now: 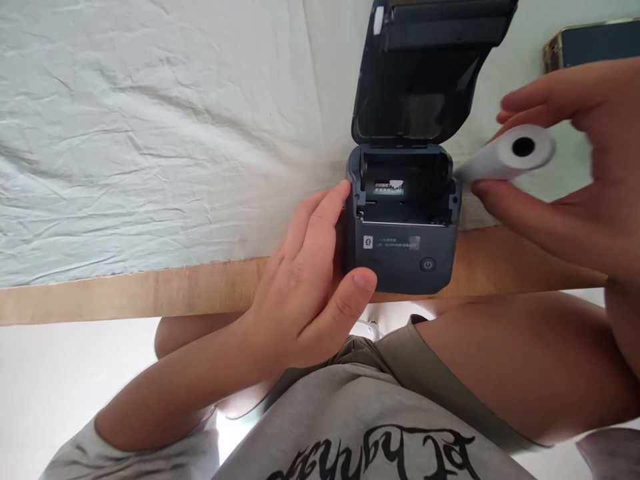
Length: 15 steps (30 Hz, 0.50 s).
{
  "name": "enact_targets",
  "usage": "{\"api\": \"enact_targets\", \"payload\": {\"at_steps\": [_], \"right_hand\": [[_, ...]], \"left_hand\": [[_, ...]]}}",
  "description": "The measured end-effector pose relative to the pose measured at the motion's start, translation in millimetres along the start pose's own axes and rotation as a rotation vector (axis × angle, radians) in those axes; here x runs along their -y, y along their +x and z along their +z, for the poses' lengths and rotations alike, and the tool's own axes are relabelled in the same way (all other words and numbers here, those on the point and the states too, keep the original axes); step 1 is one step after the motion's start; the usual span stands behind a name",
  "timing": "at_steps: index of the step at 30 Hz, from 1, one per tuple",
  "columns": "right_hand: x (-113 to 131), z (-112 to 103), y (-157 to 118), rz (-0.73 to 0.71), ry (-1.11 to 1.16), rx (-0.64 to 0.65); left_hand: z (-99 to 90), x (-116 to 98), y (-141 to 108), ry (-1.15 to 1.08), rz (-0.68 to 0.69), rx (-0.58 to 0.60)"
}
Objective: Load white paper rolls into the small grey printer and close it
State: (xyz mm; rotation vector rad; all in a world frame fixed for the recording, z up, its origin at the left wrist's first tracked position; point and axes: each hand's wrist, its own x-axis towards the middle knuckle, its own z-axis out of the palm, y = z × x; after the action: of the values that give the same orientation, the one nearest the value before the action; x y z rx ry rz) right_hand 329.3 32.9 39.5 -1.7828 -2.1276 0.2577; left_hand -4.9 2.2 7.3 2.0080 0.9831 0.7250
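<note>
Well, left hand (300, 280): half-open, fingertips against the printer (395, 267); pressing crookedly might skid it off the wooden edge (150, 293).
Roll (493, 161): tilted beside the printer, pinched in my right hand (613, 167); a slack pinch could drop it.
Lid (415, 83): open; a bump might shut it.

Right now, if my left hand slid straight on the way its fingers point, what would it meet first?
The printer: its side wall is right at the fingertips of your left hand, probably already touching, though depth is hard to judge.
</note>
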Motion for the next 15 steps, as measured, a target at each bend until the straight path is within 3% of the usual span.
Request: {"api": "enact_targets", "payload": {"at_steps": [5,15], "right_hand": [[9,8,2,-0.037,-0.004,0.161],[1,12,11,-0.089,-0.034,0.096]], "left_hand": [[-0.1,-2,1,0.027,-0.003,-0.005],[-1.2,-3,2,0.024,0.003,0.013]]}}
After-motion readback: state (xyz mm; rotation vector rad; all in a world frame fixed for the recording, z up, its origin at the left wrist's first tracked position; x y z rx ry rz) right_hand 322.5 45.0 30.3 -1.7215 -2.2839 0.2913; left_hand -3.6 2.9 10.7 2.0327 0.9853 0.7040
